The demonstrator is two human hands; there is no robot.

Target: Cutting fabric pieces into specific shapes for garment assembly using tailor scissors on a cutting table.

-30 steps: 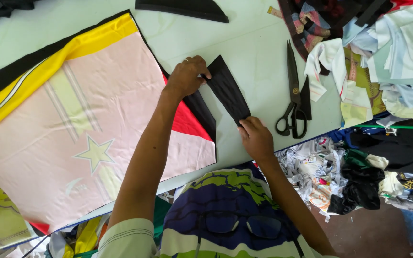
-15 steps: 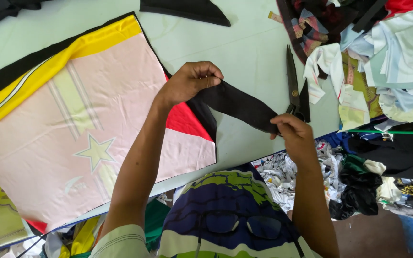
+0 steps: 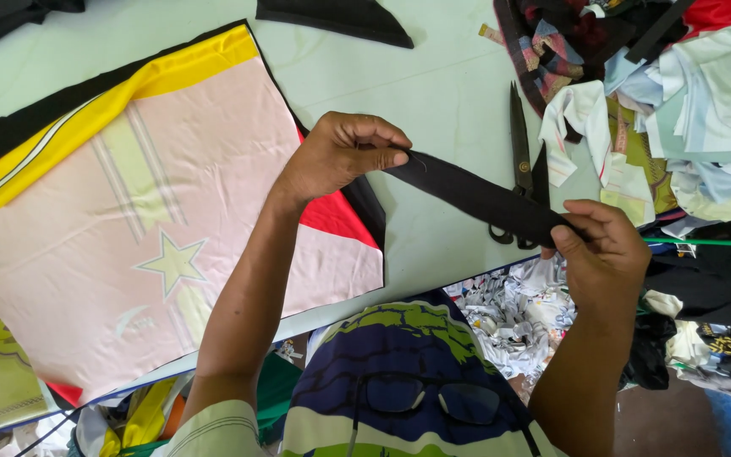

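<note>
Black fabric strip (image 3: 475,196) stretched between your hands, left hand (image 3: 344,156) and right hand (image 3: 602,250) pinching its ends; scissors (image 3: 522,169) probably lying underneath on the counter (image 3: 442,93).

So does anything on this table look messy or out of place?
The scissors lie open on the table, partly hidden behind the black strip both hands hold. Cloth scraps are heaped loosely on the right.

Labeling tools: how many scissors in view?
1. The scissors lie on the table, partly behind the black strip held between left hand and right hand. The fabric pile may hide more.
</note>
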